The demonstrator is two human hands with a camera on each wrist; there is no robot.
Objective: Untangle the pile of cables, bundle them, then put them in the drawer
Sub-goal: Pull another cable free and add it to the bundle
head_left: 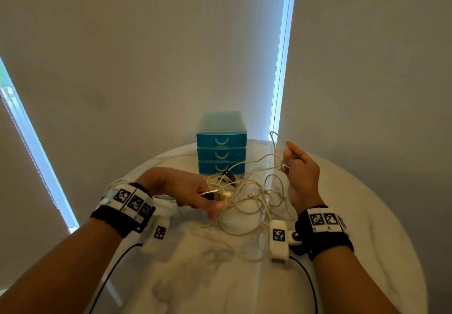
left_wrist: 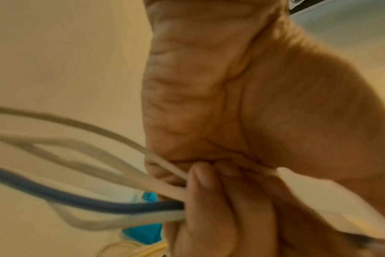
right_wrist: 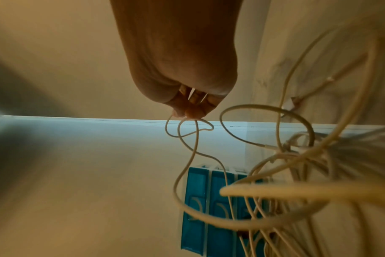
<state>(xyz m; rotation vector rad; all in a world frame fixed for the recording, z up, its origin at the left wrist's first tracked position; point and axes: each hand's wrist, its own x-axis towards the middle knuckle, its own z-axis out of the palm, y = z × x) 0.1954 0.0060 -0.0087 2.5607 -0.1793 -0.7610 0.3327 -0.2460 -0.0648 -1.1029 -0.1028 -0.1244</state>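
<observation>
Messy pile of cables (head_left: pixel 252 198) lying on the round white counter (head_left: pixel 367 216), just in front of the blue drawer box (head_left: pixel 221 153) — all three drawers closed. Left hand (head_left: pixel 186 191), grip curled tight round a bunch of cable ends. Right hand (head_left: pixel 302 169) up high — grip pinching one thin cable loop (head_left: pixel 277 142).

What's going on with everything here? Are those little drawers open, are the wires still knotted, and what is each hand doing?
Drawer unit: all three drawers closed.
Cable pile: still tangled, loose on the table, not bundled.
Left hand: gripping several cable ends near their plugs.
Right hand: raised, pinching a thin white cable lifted in a loop above the pile.
</observation>
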